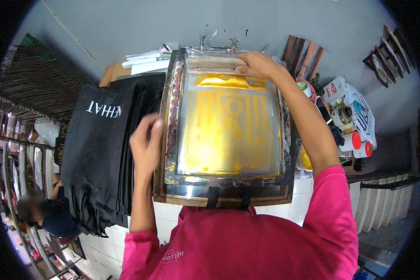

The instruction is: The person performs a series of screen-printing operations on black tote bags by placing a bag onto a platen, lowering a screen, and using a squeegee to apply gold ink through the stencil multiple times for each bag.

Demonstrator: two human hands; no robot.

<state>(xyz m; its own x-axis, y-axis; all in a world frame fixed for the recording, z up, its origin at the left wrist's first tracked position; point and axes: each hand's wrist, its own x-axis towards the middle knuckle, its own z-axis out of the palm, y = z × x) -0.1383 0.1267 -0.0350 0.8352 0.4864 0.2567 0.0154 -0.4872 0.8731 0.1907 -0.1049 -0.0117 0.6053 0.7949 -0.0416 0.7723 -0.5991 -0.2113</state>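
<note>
Right hand [257, 64] pinches right end of wooden squeegee [210, 64], at far end of screen-printing frame [287, 156], behind gold ink [228, 82]. Left hand [146, 139] loosely curled, seemingly empty, near frame's left edge. Best: blade level, pressure even.

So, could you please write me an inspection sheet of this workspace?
Surface: mostly hidden beneath the framed screen.
Job's things: wooden squeegee across the screen's far end; gold ink pooled on the near side of it.
Clutter: papers behind, to the left; black fabric pieces at left; white containers with red ends at right.
Hands: right hand holds the squeegee's right end; left hand, slightly blurred, loosely curled by the screen's left edge, nothing seen in it.
Cables: thin pale cord along the wall; cannot tell if electrical.
Surroundings: grey wall; another person at lower left.
</note>
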